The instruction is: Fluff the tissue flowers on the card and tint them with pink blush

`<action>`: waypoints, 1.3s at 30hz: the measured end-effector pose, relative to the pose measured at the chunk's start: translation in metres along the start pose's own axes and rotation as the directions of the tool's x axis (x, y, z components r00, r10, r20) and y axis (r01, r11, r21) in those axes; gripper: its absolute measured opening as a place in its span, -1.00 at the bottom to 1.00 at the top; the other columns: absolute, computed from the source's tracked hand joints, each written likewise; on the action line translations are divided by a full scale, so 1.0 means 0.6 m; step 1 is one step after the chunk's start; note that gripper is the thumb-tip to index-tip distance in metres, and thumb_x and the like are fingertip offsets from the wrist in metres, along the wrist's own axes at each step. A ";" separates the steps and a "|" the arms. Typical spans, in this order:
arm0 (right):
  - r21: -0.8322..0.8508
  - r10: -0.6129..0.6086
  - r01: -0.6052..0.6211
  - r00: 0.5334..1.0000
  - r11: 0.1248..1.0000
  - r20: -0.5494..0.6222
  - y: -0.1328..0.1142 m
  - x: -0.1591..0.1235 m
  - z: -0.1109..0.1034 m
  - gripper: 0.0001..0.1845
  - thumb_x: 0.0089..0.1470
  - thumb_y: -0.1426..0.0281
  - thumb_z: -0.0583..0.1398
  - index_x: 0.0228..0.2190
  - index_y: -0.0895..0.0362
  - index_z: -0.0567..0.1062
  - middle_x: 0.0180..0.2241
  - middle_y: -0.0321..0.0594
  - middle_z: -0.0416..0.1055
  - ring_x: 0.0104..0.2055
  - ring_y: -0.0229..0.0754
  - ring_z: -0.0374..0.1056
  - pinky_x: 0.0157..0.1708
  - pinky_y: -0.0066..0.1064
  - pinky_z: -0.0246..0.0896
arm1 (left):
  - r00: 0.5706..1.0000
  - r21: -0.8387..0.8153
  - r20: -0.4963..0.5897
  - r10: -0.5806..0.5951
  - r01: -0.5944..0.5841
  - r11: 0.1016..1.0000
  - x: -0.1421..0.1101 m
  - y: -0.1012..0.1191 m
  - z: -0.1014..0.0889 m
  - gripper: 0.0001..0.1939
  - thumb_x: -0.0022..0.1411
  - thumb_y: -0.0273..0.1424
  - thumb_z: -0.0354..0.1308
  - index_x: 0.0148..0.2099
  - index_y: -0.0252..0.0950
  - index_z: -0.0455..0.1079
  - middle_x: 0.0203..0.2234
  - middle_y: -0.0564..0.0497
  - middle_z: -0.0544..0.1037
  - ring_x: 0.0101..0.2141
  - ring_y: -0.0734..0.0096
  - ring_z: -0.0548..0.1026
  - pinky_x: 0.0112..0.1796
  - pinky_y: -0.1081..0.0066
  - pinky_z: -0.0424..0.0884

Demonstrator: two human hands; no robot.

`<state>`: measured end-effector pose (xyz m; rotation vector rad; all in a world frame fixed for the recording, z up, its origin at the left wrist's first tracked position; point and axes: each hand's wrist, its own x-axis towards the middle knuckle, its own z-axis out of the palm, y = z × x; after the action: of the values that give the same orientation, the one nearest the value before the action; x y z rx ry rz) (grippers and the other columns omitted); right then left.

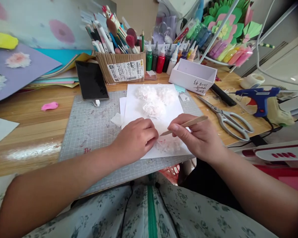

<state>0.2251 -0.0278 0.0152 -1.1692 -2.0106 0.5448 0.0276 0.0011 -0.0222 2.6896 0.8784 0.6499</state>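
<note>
My right hand (197, 135) pinches a thin wooden stick (186, 125), its tip pointing left toward my left hand (136, 137). The left hand is curled, fingers pressed down on a white sheet of paper (139, 109) at the edge of a pale pink tissue flower (167, 143) lying between both hands. Three more fluffy white tissue flowers (155, 99) sit higher on the same sheet. The sheet rests on a grey cutting mat (89, 125).
Scissors (228, 117) and a blue glue gun (260, 99) lie to the right. A white box (192, 76), paint bottles (161, 59), a cardboard brush holder (121, 67) and a black phone (91, 81) line the back. Coloured papers (22, 67) stack at left.
</note>
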 end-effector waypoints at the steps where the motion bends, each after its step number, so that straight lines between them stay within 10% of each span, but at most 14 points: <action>1: -0.017 -0.017 0.017 1.000 1.000 0.012 0.001 0.002 0.002 -0.77 0.17 0.36 0.14 -0.50 0.13 0.46 -0.51 -0.28 0.46 -0.46 -0.29 0.35 -0.46 -0.43 0.22 | 1.000 -0.002 -0.009 -0.003 0.003 1.000 0.000 -0.001 0.001 -0.85 0.22 -0.50 0.07 -0.36 -0.32 0.45 -0.41 -0.03 0.45 -0.35 0.34 0.38 -0.31 0.33 0.35; 24: -0.384 -0.081 0.232 0.925 0.894 0.371 -0.009 0.040 0.031 -0.69 0.22 0.42 0.02 -0.52 0.18 0.41 -0.46 -0.15 0.47 -0.41 -0.20 0.30 -0.34 -0.35 0.14 | 0.983 -0.104 0.129 -0.133 0.147 0.984 0.008 -0.007 0.003 -0.92 0.14 -0.49 0.10 -0.35 -0.32 0.42 -0.39 -0.02 0.47 -0.28 0.27 0.45 -0.25 0.29 0.39; 32: -0.001 0.064 -0.064 0.996 0.998 -0.070 0.021 0.016 0.011 -0.72 0.16 0.36 0.12 -0.56 0.16 0.42 -0.56 -0.26 0.39 -0.56 -0.32 0.25 -0.52 -0.43 0.14 | 0.967 0.104 -0.015 -0.253 0.253 0.962 -0.020 -0.079 -0.095 -0.85 0.19 -0.45 0.04 -0.31 -0.29 0.45 -0.34 0.01 0.51 -0.30 0.36 0.47 -0.26 0.38 0.31; 39: 0.148 0.195 -0.166 0.960 0.975 -0.203 0.034 -0.008 -0.011 -0.68 0.14 0.24 0.16 -0.58 0.08 0.47 -0.62 -0.33 0.34 -0.60 -0.34 0.22 -0.61 -0.44 0.10 | 0.908 0.217 0.280 -0.311 0.256 0.942 -0.048 -0.125 -0.167 -0.70 0.07 -0.31 0.21 -0.10 -0.21 0.43 -0.14 0.02 0.47 -0.17 0.30 0.46 -0.15 0.38 0.32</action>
<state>0.2432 -0.0218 0.0040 -1.2816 -1.6694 0.6019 -0.0789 0.0513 0.0292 2.6283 1.2524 0.0816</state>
